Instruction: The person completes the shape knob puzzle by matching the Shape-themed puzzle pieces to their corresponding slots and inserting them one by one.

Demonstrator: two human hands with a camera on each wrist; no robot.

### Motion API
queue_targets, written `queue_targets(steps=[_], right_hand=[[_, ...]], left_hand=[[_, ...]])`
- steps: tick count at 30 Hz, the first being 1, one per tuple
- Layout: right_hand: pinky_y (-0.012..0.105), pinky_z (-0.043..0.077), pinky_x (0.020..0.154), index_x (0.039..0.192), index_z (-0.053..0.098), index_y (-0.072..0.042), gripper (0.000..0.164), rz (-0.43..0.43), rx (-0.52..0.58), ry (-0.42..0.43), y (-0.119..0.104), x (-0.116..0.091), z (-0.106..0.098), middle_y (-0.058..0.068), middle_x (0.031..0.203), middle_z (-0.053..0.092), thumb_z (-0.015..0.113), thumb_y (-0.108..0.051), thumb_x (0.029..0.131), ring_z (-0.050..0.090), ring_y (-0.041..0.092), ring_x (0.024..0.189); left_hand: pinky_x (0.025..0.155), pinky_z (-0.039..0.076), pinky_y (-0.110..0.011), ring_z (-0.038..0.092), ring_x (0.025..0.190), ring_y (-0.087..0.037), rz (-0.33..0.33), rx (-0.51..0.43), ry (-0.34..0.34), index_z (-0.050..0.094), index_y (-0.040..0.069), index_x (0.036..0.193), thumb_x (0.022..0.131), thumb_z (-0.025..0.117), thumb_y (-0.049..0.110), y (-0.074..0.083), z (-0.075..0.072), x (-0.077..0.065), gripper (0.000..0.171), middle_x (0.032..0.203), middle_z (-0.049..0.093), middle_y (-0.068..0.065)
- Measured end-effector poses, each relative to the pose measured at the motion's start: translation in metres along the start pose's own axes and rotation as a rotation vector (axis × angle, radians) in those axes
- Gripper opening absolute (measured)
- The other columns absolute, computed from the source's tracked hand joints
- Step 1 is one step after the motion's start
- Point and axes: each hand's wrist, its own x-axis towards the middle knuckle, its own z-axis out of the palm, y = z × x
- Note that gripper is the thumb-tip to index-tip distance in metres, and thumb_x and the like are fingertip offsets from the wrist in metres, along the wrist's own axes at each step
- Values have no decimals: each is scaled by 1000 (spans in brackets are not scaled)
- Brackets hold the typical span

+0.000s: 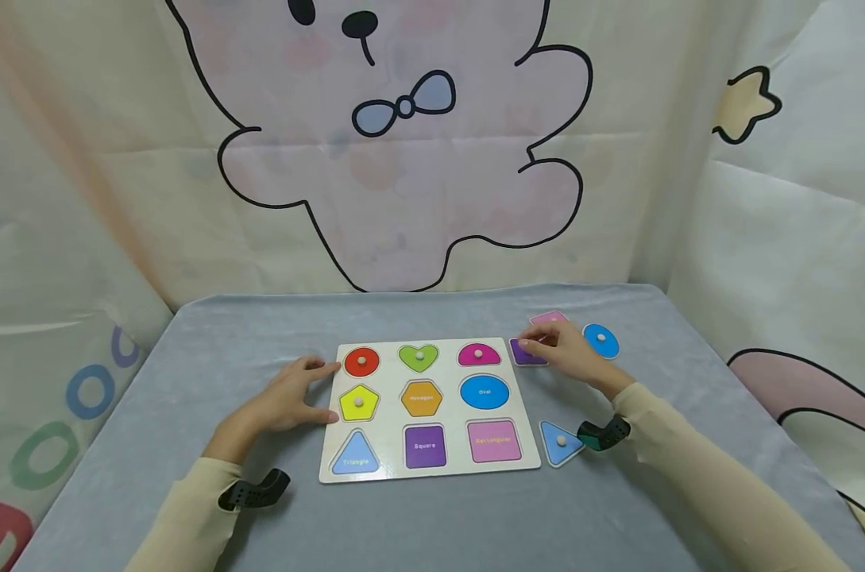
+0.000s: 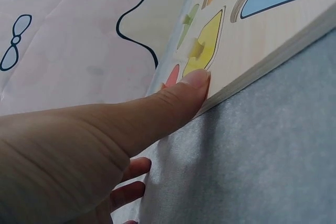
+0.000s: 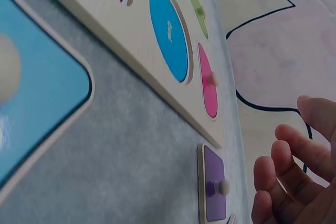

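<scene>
A white shape puzzle board (image 1: 391, 401) lies on the table. Knobbed red circle (image 1: 353, 367), green heart (image 1: 411, 361), magenta half-circle (image 1: 468, 357) and yellow pentagon (image 1: 352, 408) pieces sit in it. My left hand (image 1: 282, 397) is at the board's left side, the thumb pressing on the edge beside the pentagon and the index finger reaching the upper left edge. My right hand (image 1: 571, 353) hovers by a purple square piece (image 3: 214, 171) just right of the board. Its fingers (image 3: 286, 169) are loosely bent, apart from the piece's knob (image 3: 224, 187), and hold nothing.
Right of the board lie a blue triangle piece (image 1: 557, 451), a blue oval piece (image 1: 596, 334) and a pink piece (image 1: 549, 316), partly hidden. Printed recesses show along the board's lower row. A grey cloth (image 1: 432, 524) covers the table; a cartoon curtain (image 1: 403, 183) hangs behind.
</scene>
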Motion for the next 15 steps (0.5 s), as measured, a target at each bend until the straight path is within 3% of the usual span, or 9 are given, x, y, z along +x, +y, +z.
queue_targets(steps=[15], right_hand=[[20,46,59,115,67,-1,33,36,-19,49,20,-11,-19,19,100,67,62,-27,95,54,14,76]], left_hand=[[107,35,-63,36,131,-40,-24,-5,7,42,20,147,71,82,45,0,4,1,90,147,38,-19]])
